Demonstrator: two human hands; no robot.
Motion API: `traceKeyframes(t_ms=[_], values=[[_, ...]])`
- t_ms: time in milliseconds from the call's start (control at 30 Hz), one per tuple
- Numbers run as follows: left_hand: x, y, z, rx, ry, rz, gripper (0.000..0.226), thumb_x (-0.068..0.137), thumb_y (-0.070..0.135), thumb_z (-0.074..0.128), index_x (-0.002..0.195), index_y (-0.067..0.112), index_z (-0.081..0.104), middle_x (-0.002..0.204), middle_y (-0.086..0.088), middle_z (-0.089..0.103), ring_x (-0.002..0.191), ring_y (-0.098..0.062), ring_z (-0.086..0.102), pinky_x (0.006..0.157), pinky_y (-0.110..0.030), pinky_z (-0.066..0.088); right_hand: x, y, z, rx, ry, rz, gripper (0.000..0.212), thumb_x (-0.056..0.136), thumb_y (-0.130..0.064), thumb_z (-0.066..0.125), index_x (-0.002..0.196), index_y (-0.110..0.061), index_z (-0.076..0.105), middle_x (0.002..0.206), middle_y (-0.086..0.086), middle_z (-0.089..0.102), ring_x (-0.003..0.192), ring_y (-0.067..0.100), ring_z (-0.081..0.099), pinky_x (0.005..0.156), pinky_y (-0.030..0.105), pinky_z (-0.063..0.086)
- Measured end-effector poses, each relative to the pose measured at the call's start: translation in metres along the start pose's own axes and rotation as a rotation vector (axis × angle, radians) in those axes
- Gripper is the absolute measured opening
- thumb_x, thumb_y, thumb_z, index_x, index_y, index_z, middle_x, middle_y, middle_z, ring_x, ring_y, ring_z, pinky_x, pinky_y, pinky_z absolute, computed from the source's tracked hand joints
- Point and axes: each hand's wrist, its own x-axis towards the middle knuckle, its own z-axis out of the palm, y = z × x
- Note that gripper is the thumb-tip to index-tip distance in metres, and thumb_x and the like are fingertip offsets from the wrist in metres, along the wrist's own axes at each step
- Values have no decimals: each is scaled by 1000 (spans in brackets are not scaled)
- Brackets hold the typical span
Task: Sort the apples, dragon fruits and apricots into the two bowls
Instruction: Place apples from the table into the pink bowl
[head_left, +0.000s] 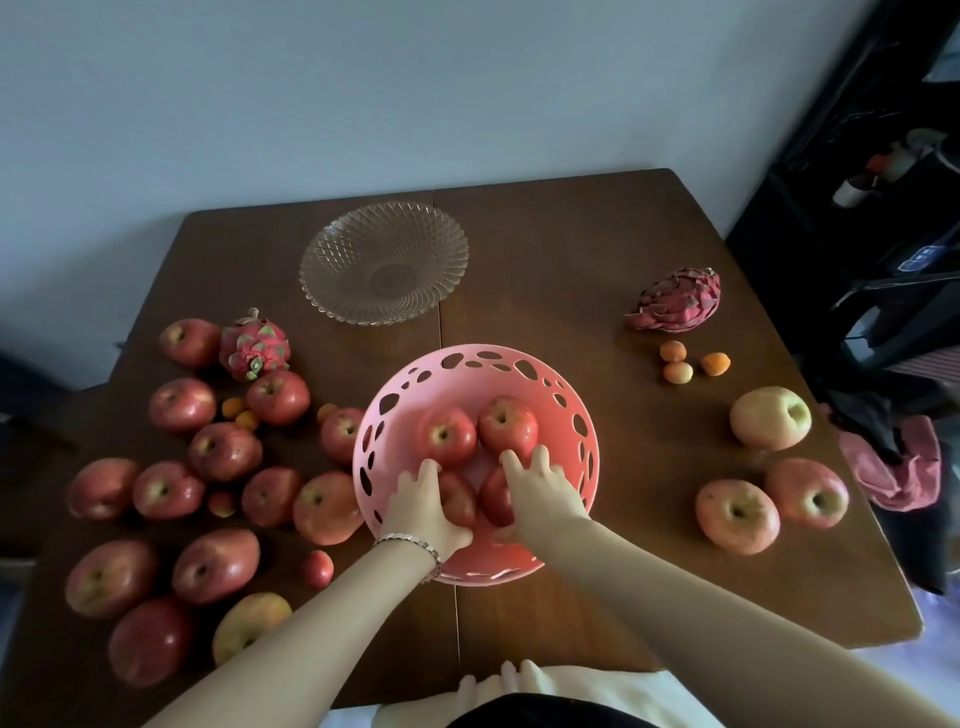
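Note:
A pink perforated bowl (519, 364) stands at the table's middle front with two red apples (445, 435) lying free at its far side. Inside it, my left hand (422, 506) grips one red apple (460, 499) and my right hand (540, 493) grips another (496, 496). An empty clear glass bowl (384, 262) sits behind. Many red apples (226, 451) lie on the left with a dragon fruit (254, 345) and small apricots (235, 408). On the right lie a second dragon fruit (678, 301), three apricots (678, 372) and three paler apples (737, 513).
The brown wooden table (571, 249) backs onto a pale wall. Dark equipment (883, 208) and pink cloth (904, 467) crowd the right edge. A seam runs down the table's middle.

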Motion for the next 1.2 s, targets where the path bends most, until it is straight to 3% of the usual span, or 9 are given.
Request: traceKeyframes(t_ms=[233, 367, 433, 533, 633, 767, 900, 1033, 1200], values=[[-2, 0, 0, 59, 29, 59, 70, 64, 24, 79, 118, 16, 35, 118, -9, 41, 106, -31, 54, 87, -38, 48, -13, 6, -15, 44, -48, -62, 74, 72, -37, 72, 135, -23, 34, 130, 9, 36, 115, 31, 43, 89, 42, 43], [-1, 3, -2, 208, -24, 58, 78, 70, 33, 76, 128, 17, 27, 126, -10, 36, 110, -31, 54, 86, -40, 48, -28, 36, -55, 110, 320, -119, 47, 81, -34, 59, 125, -22, 50, 127, 4, 49, 117, 26, 46, 90, 37, 44], [-3, 3, 1, 231, -7, 77, 81, 73, 39, 71, 134, 18, 23, 136, -11, 28, 119, -31, 47, 96, -40, 45, -37, 71, -72, 75, 413, -4, 47, 83, -26, 57, 128, -23, 48, 129, 4, 49, 120, 24, 45, 92, 35, 44], [-6, 2, 5, 179, 86, 167, 75, 78, 37, 65, 139, 18, 26, 143, -11, 26, 128, -29, 38, 105, -37, 38, -48, 123, -69, -169, 142, 293, 61, 82, -27, 59, 137, -24, 33, 133, 10, 39, 121, 27, 38, 93, 33, 41], [-10, 1, 6, 156, 117, 239, 58, 79, 27, 62, 132, 24, 39, 142, -7, 29, 128, -25, 36, 104, -35, 37, -51, 150, -38, -405, -72, 380, 67, 79, -32, 63, 137, -26, 30, 132, 11, 35, 120, 28, 36, 96, 32, 37], [-11, -3, 4, 119, 75, 219, 52, 79, 24, 63, 127, 30, 46, 148, -6, 19, 136, -24, 27, 108, -33, 32, -47, 167, -32, -467, -45, 314, 61, 82, -20, 58, 136, -32, 32, 131, 7, 34, 118, 26, 37, 95, 30, 39], [-11, -7, 0, 53, 35, 231, 49, 81, 20, 60, 128, 28, 47, 145, -2, 25, 134, -19, 30, 109, -28, 28, -44, 148, -56, -145, -29, 312, 69, 66, -31, 67, 129, -35, 38, 109, 1, 42, 102, 23, 44, 72, 28, 45], [-11, -6, -3, -3, 38, 239, 42, 86, 13, 52, 127, 24, 50, 143, -1, 32, 129, -18, 38, 110, -28, 29, -51, 78, -79, 277, 250, 39, 72, 50, -55, 68, 117, -39, 45, 101, -2, 46, 97, 22, 47, 82, 32, 46], [-7, -4, -16, -130, 35, 198, 32, 85, 3, 49, 111, 15, 63, 126, -6, 53, 114, -19, 50, 94, -26, 37, -45, -5, -55, 268, 73, -252, 71, 55, -59, 71, 118, -39, 47, 115, 2, 50, 105, 22, 48, 89, 35, 46]])
